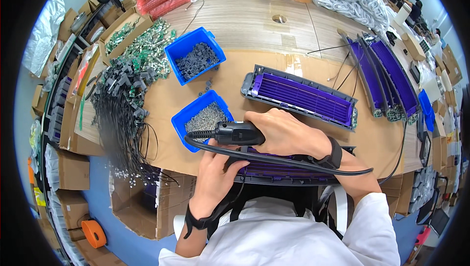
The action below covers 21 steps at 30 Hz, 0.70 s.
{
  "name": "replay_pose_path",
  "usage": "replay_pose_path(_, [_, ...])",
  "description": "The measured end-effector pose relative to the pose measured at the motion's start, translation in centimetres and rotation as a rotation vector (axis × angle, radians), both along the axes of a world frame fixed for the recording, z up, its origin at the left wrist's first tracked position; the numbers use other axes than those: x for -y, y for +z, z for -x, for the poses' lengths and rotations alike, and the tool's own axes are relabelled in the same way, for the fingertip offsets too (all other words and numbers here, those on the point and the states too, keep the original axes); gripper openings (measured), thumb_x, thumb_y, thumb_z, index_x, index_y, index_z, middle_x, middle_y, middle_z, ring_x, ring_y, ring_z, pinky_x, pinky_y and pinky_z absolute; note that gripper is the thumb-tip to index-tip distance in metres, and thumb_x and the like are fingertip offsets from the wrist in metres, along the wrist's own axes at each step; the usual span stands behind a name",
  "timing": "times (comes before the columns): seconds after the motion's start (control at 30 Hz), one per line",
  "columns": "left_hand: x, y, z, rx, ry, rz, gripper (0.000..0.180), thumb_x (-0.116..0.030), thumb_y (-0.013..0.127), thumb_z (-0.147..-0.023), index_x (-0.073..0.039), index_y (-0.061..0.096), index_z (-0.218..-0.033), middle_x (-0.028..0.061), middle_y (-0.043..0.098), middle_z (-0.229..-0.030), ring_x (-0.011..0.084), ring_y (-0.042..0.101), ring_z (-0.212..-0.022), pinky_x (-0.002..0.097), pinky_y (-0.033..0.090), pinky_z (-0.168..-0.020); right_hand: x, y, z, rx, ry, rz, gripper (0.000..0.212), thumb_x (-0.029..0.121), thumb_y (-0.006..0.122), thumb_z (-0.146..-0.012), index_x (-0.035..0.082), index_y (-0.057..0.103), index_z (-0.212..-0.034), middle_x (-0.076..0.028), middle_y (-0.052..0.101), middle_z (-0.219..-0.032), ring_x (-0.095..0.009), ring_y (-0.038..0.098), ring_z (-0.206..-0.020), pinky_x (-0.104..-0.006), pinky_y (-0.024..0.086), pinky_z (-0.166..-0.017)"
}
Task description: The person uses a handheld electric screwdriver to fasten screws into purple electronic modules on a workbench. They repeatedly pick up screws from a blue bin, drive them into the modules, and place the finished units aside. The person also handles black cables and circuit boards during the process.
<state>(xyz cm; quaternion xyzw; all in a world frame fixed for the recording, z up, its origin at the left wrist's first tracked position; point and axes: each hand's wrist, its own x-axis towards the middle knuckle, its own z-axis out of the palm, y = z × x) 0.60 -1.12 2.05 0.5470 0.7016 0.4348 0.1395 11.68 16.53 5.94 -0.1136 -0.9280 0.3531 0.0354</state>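
**Steady the housing, square the driver**

A cardboard sheet (225,75) covers much of the work surface. At its near edge, in front of the person, lies the slatted purple-and-grey housing (279,170), partly hidden by the arms; a similar housing (303,98) lies beyond it. Keeping the near one well supported should stop it rocking under pressure.

The right hand (284,129) is wrapped around a corded electric screwdriver (238,133) above the housing's left end. The left hand (215,178) is at that end, thumb and fingers close together; whether they pinch a part, I cannot tell. They would do best bracing the frame, clear of the tip.

The black cord (293,164) crosses the right forearm, so slack matters. The bit is hidden; ideally it seats straight before power. Just beside, small screws (205,119) fill a blue bin (181,128).
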Motion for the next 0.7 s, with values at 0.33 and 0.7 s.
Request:
replay_pose_path(0.33, [-0.1,1.5,1.2,0.221,-0.203,0.203,0.056,-0.010,0.074,-0.074,-0.001,0.055,-0.126,0.0215,0.052,-0.130,0.0406,0.044,-0.124,0.0463,0.037,-0.102,-0.1,0.4,-0.1,0.045,-0.012,0.029,0.037,0.012,0.075,-0.068,-0.006,0.055,-0.093,-0.024,0.060,-0.070,-0.043,0.060,-0.070,-0.0449,0.047,-0.061])
replay_pose_path(0.7, [0.3,1.8,1.1,0.226,-0.271,0.367,0.076,-0.009,0.066,-0.072,-0.001,0.036,-0.142,0.0271,0.032,-0.145,0.0461,0.022,-0.138,0.0502,0.023,-0.113,-0.1,0.4,0.1,0.039,-0.003,0.020,0.037,0.011,0.074,-0.067,-0.006,0.055,-0.093,-0.024,0.060,-0.069,-0.043,0.061,-0.069,-0.0443,0.047,-0.061])
